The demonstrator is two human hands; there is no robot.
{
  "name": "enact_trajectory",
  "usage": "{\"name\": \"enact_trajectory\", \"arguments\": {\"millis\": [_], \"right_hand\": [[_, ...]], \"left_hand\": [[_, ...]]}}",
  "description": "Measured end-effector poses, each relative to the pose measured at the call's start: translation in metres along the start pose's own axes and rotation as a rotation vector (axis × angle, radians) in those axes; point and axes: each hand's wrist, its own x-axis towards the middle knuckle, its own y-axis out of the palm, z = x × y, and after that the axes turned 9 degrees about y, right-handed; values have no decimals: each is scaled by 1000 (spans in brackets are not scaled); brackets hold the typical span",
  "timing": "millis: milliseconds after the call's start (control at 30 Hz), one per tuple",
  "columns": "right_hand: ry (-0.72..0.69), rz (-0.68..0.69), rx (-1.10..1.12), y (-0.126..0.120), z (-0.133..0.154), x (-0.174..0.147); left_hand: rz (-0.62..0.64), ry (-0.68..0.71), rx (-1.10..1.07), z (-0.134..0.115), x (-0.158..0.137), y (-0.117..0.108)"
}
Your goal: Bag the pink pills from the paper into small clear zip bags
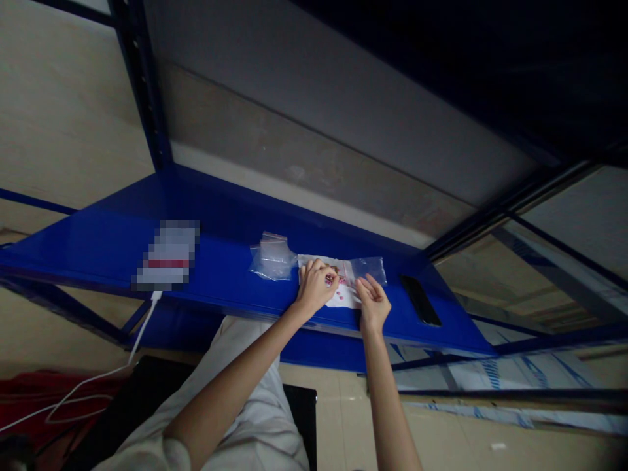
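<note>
Both of your hands work at the shelf's near edge: your left hand point(316, 284) pinches small pink pieces over the white paper point(343, 296), your right hand point(373, 302) rests half-curled, steadying it; clear bags point(273, 258) lie just left, a phone point(420, 299) right.

no legible text, label blurred out

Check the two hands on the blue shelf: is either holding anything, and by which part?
The left hand pinches a small pink item at its fingertips; the exact grip is too small to tell. The right hand rests on the white sheet.
</note>
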Motion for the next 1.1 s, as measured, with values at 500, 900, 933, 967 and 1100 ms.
{"name": "enact_trajectory", "arguments": {"millis": [500, 900, 933, 967, 1100], "right_hand": [[25, 128, 84, 0, 17, -9], [-278, 348, -109, 12, 55, -25], [-316, 344, -136, 13, 56, -25], [-346, 340, -146, 13, 56, -25], [-387, 353, -116, 13, 54, -24]], "left_hand": [[2, 273, -91, -12, -10, -17], [-124, 76, -471, 2, -5, -13], [-113, 79, -480, 4, -4, -12], [-102, 84, -489, 5, -3, -11], [-41, 45, -627, 8, -1, -7]]}}
